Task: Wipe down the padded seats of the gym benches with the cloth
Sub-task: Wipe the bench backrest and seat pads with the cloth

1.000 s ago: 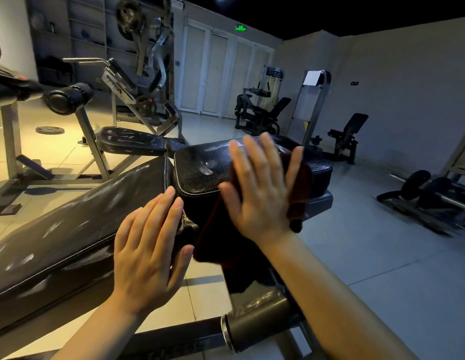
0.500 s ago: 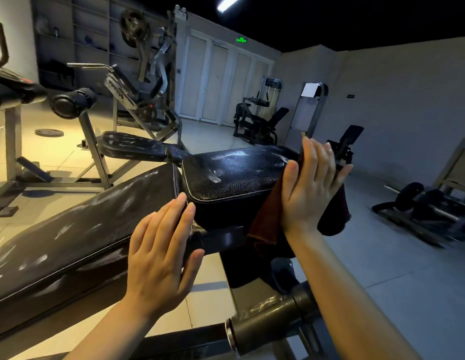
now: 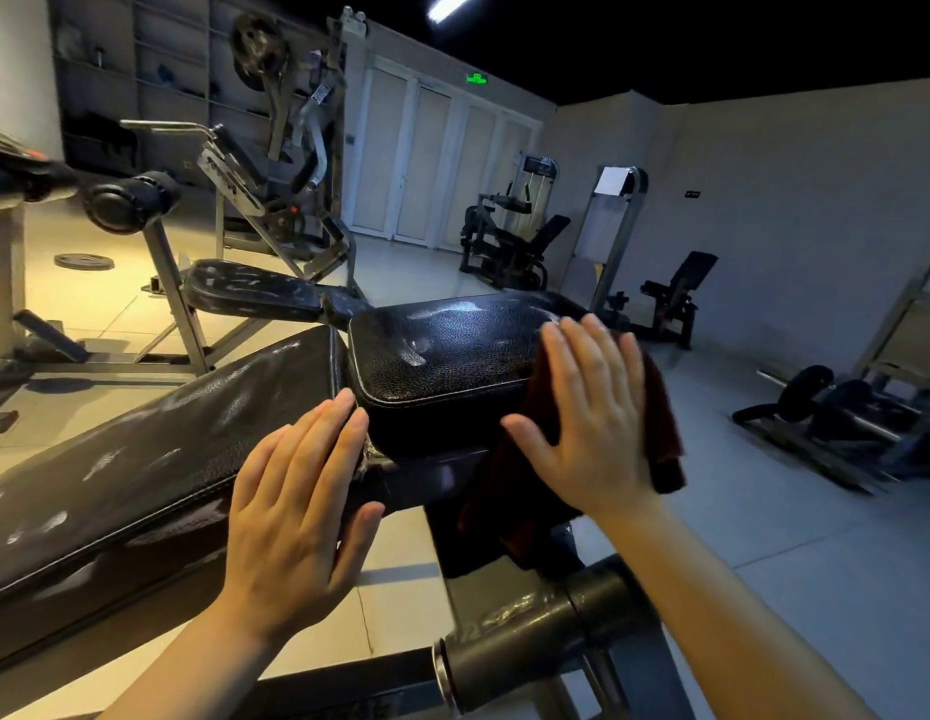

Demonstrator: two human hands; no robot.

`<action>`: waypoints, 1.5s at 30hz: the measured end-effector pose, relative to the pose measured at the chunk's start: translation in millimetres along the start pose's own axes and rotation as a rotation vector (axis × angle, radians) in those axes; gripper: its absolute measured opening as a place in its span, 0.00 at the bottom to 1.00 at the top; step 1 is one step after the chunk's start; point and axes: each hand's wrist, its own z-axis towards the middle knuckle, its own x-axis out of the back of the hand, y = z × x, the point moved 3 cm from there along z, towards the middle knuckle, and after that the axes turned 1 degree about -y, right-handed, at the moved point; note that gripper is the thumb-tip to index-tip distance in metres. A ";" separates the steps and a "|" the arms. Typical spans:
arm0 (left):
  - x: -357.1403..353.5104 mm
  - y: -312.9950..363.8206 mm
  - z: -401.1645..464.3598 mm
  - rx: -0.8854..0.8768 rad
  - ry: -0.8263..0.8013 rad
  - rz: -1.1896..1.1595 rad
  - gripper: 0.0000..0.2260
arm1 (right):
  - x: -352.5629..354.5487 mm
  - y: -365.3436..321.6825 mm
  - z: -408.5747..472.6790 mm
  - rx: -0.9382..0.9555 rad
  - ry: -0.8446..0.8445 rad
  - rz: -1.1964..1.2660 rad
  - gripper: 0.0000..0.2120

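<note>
Right of centre in the frame, the right hand point(image 3: 590, 418) lies flat with its fingers straight and spread, pressing a dark reddish-brown cloth point(image 3: 660, 423) against the near right corner of the black padded seat point(image 3: 452, 350). The cloth drapes over that corner: one fold hangs down to the right of the hand, and more of it trails below the palm, hiding the seat's edge and part of the frame under it. Lower centre, the left hand point(image 3: 296, 501) is also flat and relaxed, grasping nothing; its fingertips touch the seat's near left corner, and its palm covers the gap where the seat meets the long backrest pad point(image 3: 141, 459). That pad slopes away toward the lower left, its black surface scuffed with pale marks. Below the hands, a thick grey metal tube point(image 3: 530, 646) of the bench frame crosses the bottom of the picture, with the right forearm passing over its right end. Behind the seat, toward the left, a second bench point(image 3: 255, 293) with a worn pad stands on a grey stand, a round roller pad point(image 3: 130, 200) above it. A weight plate point(image 3: 83, 260) lies on the tiled floor at the left edge. White double doors point(image 3: 437, 163) under a green sign fill the upper centre, and a barbell rack point(image 3: 837, 407) sits low at the right.
</note>
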 end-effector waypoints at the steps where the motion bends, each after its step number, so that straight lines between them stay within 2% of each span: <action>1: -0.2 -0.3 -0.1 0.002 0.000 -0.003 0.24 | 4.9 14.1 -2.9 -0.042 -0.013 -0.003 0.36; 5: -1.5 -0.8 -1.3 -0.006 0.014 0.007 0.24 | 17.5 46.7 3.0 -0.200 -0.021 0.176 0.31; 15: -1.5 0.3 0.2 -0.011 0.021 0.015 0.23 | 17.4 36.4 1.5 -0.253 0.046 0.255 0.19; 23: 2.7 3.7 0.8 0.017 0.000 -0.008 0.23 | 22.9 25.7 8.6 -0.324 0.055 0.309 0.17; 26: 4.6 5.3 1.7 0.034 -0.008 -0.019 0.23 | 21.4 7.3 18.3 -0.254 0.039 0.317 0.16; 30: 7.9 4.3 2.5 0.056 -0.041 -0.047 0.24 | 15.8 -46.1 34.6 -0.055 -0.043 0.367 0.15; 34: 13.3 2.1 2.8 0.067 -0.080 -0.095 0.24 | 19.8 -71.7 42.1 0.147 -0.295 0.435 0.19; 36: 15.0 0.8 2.3 0.058 -0.100 -0.106 0.24 | 20.2 -61.0 33.8 0.177 -0.384 0.363 0.23; 40: 14.4 0.6 2.6 0.058 -0.109 -0.113 0.24 | 21.5 -22.7 9.0 0.059 -0.246 0.075 0.26; 45: 14.1 1.1 2.8 0.052 -0.084 -0.113 0.24 | 20.5 21.3 8.0 -0.071 -0.186 -0.024 0.28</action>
